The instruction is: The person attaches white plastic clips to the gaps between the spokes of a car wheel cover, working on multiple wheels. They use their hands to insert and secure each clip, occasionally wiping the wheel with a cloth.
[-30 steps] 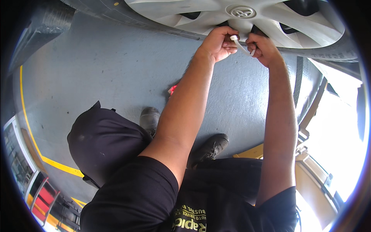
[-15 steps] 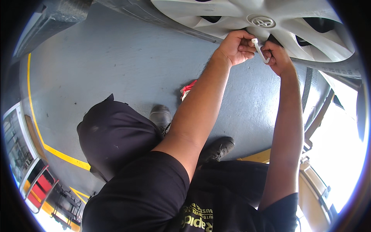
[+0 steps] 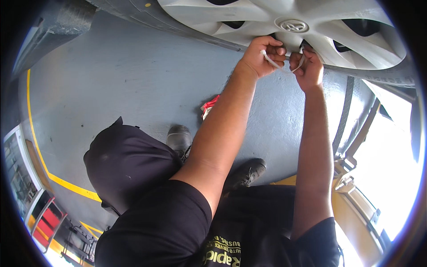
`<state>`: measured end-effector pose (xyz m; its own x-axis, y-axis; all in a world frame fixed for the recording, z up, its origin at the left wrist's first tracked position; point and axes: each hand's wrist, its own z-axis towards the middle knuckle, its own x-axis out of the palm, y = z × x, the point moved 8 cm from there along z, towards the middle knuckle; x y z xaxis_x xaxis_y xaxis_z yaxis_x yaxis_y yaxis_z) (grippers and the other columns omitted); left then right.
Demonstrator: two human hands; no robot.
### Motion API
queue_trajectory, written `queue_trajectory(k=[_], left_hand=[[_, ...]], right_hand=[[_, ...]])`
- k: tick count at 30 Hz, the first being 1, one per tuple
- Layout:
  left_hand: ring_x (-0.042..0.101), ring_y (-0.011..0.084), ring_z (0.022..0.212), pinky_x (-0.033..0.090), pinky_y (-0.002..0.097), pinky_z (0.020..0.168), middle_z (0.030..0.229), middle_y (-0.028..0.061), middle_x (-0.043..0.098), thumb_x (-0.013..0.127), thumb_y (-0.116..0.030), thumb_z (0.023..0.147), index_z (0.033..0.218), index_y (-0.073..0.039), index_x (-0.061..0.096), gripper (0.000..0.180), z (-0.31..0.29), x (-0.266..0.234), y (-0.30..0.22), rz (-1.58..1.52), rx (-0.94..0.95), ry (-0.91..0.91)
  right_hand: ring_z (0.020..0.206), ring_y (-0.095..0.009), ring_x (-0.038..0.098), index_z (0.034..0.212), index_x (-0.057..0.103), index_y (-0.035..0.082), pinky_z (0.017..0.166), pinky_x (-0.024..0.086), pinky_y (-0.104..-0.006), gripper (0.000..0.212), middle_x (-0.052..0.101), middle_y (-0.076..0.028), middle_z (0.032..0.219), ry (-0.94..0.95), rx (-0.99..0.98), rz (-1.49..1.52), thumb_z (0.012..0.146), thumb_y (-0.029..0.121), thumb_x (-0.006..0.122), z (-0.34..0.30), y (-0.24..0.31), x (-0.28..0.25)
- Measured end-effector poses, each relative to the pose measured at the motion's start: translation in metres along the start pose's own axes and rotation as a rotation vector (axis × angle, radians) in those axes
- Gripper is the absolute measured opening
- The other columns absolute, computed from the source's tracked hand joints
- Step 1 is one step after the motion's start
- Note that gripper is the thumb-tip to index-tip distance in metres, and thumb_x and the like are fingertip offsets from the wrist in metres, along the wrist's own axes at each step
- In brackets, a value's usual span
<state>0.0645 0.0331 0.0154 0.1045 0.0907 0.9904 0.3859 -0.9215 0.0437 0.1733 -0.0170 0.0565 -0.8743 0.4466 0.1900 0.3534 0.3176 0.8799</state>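
Observation:
A white cable tie [image 3: 272, 61] bends in a loose curve between my hands, just below the silver wheel cover [image 3: 249, 11]. My left hand [image 3: 260, 58] is closed at the wheel cover's lower edge, and the tie's thicker end lies against its curled fingers. A little to the right, my right hand [image 3: 309, 71] pinches the tie's other stretch, which runs up toward a gap between the spokes. Whether the tie passes behind a spoke is hidden by my fingers.
A black tyre [image 3: 187, 38] surrounds the wheel cover. On the grey floor [image 3: 133, 75] lies a red and white packet [image 3: 208, 107], partly behind my left forearm. My dark shoes stand below. A yellow line [image 3: 73, 187] and a red-and-black cart [image 3: 46, 222] are at the left.
Both hands have shifted slightly left in view, along with the wheel. The tie's thicker end has swung left across my left hand, and my right fingers have moved up close to the spoke gap.

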Motion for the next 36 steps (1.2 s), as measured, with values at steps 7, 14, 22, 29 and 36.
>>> queue_trajectory(k=[7,14,22,29,36], left_hand=[[0.034,0.011,0.049,0.032,0.0258,0.05,0.065,0.0031,0.056,0.061,-0.014,0.083,0.083,-0.011,0.051,0.01,0.0,0.001,-0.002,0.086,0.006,0.004],[0.034,0.0083,0.047,0.031,0.0234,0.046,0.066,0.0029,0.057,0.062,-0.015,0.085,0.088,-0.01,0.054,0.01,0.0,-0.001,-0.002,0.085,0.014,-0.006],[0.035,0.0075,0.05,0.031,0.0235,0.048,0.07,0.0058,0.058,0.062,-0.014,0.086,0.078,-0.01,0.052,0.013,-0.001,-0.004,0.0,0.028,-0.007,-0.019],[0.033,0.0045,0.046,0.03,0.0234,0.049,0.07,0.0017,0.057,0.06,-0.009,0.087,0.073,-0.01,0.05,0.017,-0.002,0.006,0.001,-0.088,-0.046,0.05],[0.033,0.003,0.045,0.029,0.0232,0.047,0.067,-0.0019,0.054,0.058,-0.009,0.088,0.072,-0.011,0.05,0.018,-0.003,0.013,0.001,-0.159,-0.058,0.152]], right_hand=[[0.053,-0.011,0.048,0.131,0.058,0.001,0.047,0.034,-0.0253,0.033,0.073,-0.017,0.077,-0.341,-0.222,-0.219,0.107,0.021,0.046,-0.013,0.007,-0.004],[0.058,-0.013,0.056,0.14,0.05,0.003,0.046,0.035,-0.0241,0.039,0.071,-0.015,0.082,-0.225,-0.092,-0.057,0.107,0.023,0.047,-0.011,0.001,-0.009],[0.063,-0.019,0.063,0.146,0.037,0.009,0.045,0.036,-0.0246,0.052,0.064,-0.012,0.082,0.039,0.02,-0.133,0.096,0.016,0.047,-0.01,0.012,0.006],[0.047,-0.01,0.041,0.113,0.047,0.004,0.042,0.028,-0.0255,0.033,0.052,-0.005,0.065,-0.039,0.089,-0.516,0.084,0.009,0.061,-0.005,0.017,0.002],[0.047,-0.008,0.039,0.11,0.045,0.006,0.041,0.026,-0.0247,0.028,0.05,-0.004,0.066,-0.021,0.088,-0.508,0.086,0.008,0.061,-0.001,0.013,-0.002]])
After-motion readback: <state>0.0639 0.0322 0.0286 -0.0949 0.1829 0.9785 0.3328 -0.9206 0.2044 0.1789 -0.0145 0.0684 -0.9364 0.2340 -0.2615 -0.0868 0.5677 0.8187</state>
